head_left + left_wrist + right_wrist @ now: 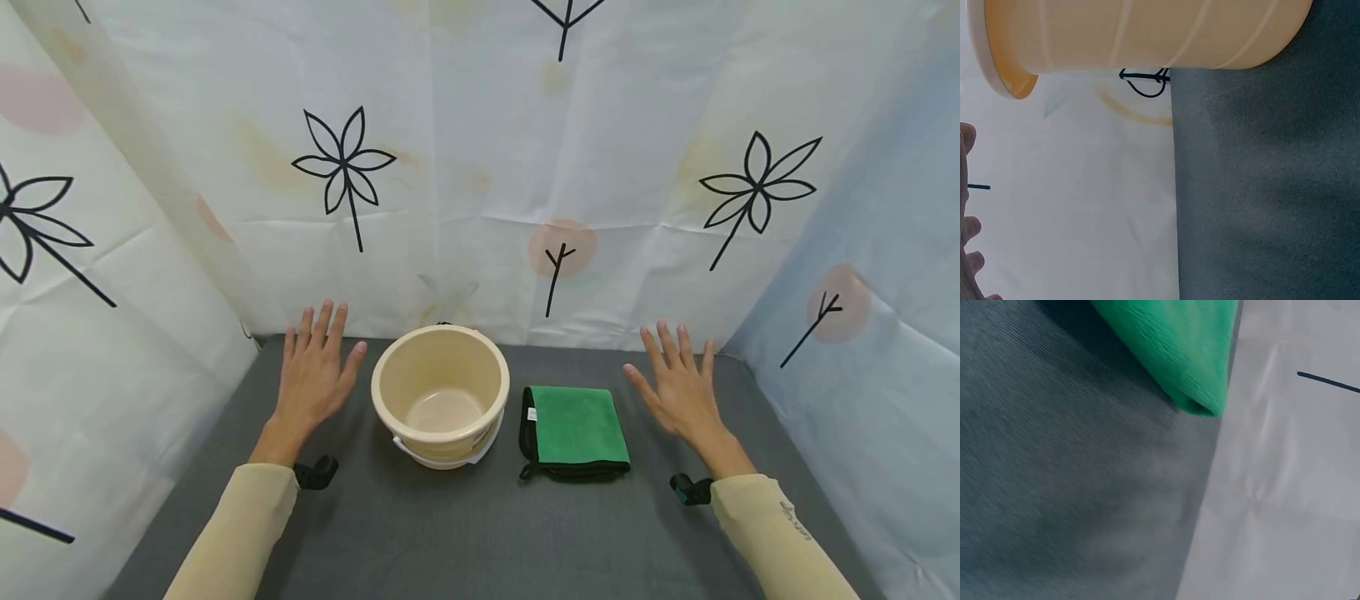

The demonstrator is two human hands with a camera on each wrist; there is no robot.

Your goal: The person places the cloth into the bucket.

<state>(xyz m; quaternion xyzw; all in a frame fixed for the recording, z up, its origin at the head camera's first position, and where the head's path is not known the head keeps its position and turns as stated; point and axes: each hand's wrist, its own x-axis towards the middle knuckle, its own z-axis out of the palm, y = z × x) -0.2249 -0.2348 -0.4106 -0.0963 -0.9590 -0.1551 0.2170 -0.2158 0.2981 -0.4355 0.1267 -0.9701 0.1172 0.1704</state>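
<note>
While the beige sleeves [232, 533] lie nearest, a folded green towel [577, 425], black-edged, rests on the grey tabletop [465, 542], right of the upright cream bucket [441, 367]; its pale handle [483, 447] hangs at the near side. Left hand [311, 379], left of bucket, and right hand [681, 396], right of towel: fingers spread wide. Far side: plant-printed curtain [465, 150].

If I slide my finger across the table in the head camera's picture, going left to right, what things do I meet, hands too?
Left hand → bucket → folded green cloth → right hand.
</note>
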